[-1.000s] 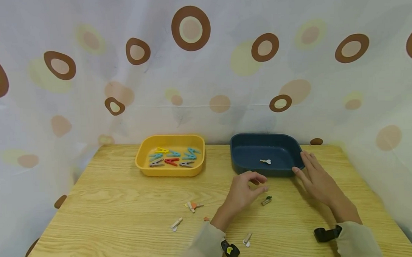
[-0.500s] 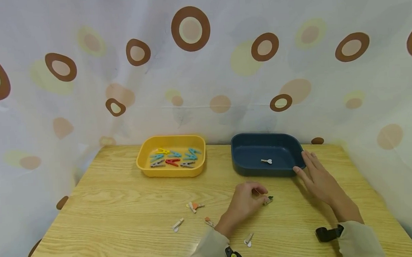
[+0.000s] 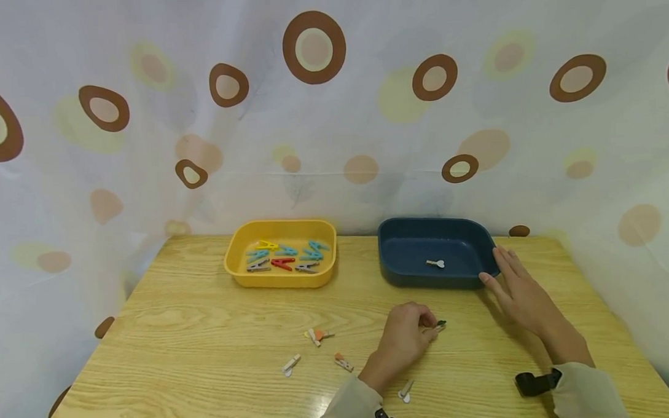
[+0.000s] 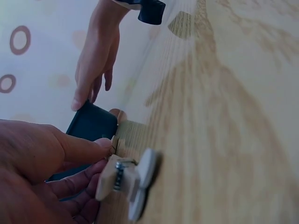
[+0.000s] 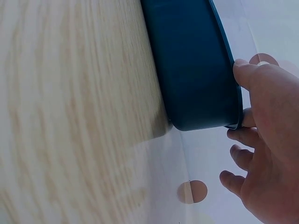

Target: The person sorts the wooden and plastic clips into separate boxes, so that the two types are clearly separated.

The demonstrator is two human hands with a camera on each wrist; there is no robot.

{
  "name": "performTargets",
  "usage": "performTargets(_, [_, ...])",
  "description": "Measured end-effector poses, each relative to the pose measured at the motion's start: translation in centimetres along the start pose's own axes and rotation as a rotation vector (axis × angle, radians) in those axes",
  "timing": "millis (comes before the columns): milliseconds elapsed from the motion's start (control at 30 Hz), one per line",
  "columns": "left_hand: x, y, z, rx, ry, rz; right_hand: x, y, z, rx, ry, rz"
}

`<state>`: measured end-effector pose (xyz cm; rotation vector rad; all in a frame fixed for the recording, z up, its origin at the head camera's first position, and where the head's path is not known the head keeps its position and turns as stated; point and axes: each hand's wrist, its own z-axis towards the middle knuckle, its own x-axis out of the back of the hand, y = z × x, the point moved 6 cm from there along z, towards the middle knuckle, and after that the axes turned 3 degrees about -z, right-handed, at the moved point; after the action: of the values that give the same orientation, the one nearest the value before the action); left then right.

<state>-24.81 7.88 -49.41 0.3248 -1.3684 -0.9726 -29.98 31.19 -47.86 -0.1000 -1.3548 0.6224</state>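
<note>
My left hand (image 3: 401, 341) is low over the table, its thumb and fingers pinching a small wooden clothespin with a dark green decoration (image 3: 440, 324). The fingers partly cover that clothespin. My right hand (image 3: 528, 300) holds the near right corner of the dark blue tray (image 3: 431, 280); in the right wrist view the thumb (image 5: 245, 72) lies against the rim and the index finger is at the corner. Inside the tray lies one small clothespin with a white heart (image 3: 436, 264). Close to the left wrist camera, another white-heart clothespin (image 4: 126, 179) lies on the table.
A yellow tray (image 3: 282, 282) at the back left holds several coloured plastic clips. Wooden clothespins lie on the table: a white-heart one (image 3: 291, 364), an orange-topped one (image 3: 343, 362), and a small cluster with an orange piece (image 3: 318, 336). A patterned curtain (image 3: 332, 135) hangs behind.
My left hand has come down onto the green-decorated clothespin, which its fingers now pinch. The right hand stays at the blue tray's corner. The view has shifted slightly.
</note>
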Motion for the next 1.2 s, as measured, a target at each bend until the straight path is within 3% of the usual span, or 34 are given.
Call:
performTargets(167, [-0.2, 0.2, -0.1, -0.041, -0.004, 0.134, 0.1, -0.1, 0.0, 0.002, 0.001, 0.004])
performTargets(300, [-0.2, 0.3, -0.1, -0.061, -0.009, 0.159, 0.2, -0.3, 0.0, 0.004, 0.001, 0.008])
performTargets(633, [0.0, 0.0, 0.0, -0.045, -0.06, -0.015, 0.1, -0.3, 0.0, -0.001, -0.003, 0.013])
performTargets(1200, [1.7, -0.4, 0.6, -0.088, -0.003, -0.211, 0.2, -0.1, 0.0, -0.014, -0.011, 0.013])
